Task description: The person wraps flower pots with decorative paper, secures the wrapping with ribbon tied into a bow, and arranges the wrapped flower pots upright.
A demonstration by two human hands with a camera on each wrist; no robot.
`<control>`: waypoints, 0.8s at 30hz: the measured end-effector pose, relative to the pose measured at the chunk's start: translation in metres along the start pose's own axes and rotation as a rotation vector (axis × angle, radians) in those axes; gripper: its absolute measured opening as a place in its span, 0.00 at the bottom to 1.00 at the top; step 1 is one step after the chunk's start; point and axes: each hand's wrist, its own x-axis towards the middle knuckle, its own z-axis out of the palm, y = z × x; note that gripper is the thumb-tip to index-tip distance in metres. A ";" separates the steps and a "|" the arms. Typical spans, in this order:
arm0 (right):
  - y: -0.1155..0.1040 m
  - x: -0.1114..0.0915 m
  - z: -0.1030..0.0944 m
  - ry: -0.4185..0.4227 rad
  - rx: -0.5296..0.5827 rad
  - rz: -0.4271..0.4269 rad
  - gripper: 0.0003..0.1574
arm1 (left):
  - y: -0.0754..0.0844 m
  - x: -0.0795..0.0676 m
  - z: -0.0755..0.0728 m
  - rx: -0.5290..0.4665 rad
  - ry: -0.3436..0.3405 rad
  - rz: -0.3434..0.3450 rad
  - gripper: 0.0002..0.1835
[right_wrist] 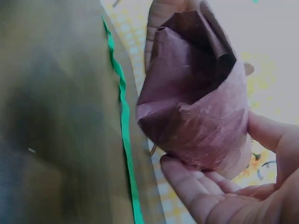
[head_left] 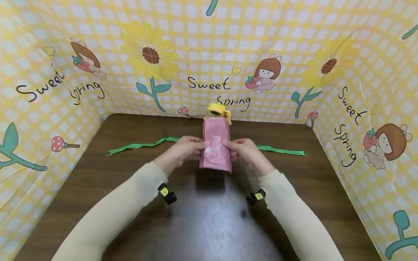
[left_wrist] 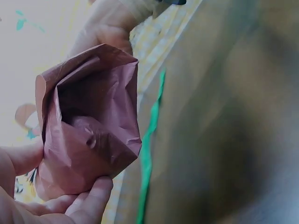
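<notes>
A bouquet of yellow flowers (head_left: 217,108) wrapped in pink paper (head_left: 216,145) is held upright between both hands, above the table. My left hand (head_left: 187,150) grips its left side, thumb on the near face and fingers behind. The right hand (head_left: 243,150) grips the right side the same way. Both wrist views look into the gaping, folded lower end of the wrapping paper (left_wrist: 93,140); its inside is dark and no stems can be made out. Behind the bouquet a green ribbon (head_left: 140,145) lies stretched across the table, its middle hidden by hands and paper.
The dark wooden table (head_left: 137,221) is walled at the back and both sides by a yellow checked cloth (head_left: 209,43) printed with flowers and girls. Black straps with cameras (head_left: 168,194) sit at both wrists.
</notes>
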 end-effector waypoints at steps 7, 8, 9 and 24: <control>0.003 0.055 0.002 0.011 0.014 -0.004 0.29 | 0.005 0.047 -0.016 -0.042 0.049 -0.039 0.25; 0.005 0.061 0.002 0.010 0.021 0.004 0.28 | 0.003 0.053 -0.018 -0.044 0.056 -0.050 0.23; 0.008 0.066 0.003 0.011 0.023 0.011 0.27 | 0.000 0.057 -0.020 -0.045 0.065 -0.060 0.21; 0.014 0.086 0.009 0.062 -0.182 -0.022 0.32 | -0.010 0.082 -0.035 0.131 0.021 -0.081 0.25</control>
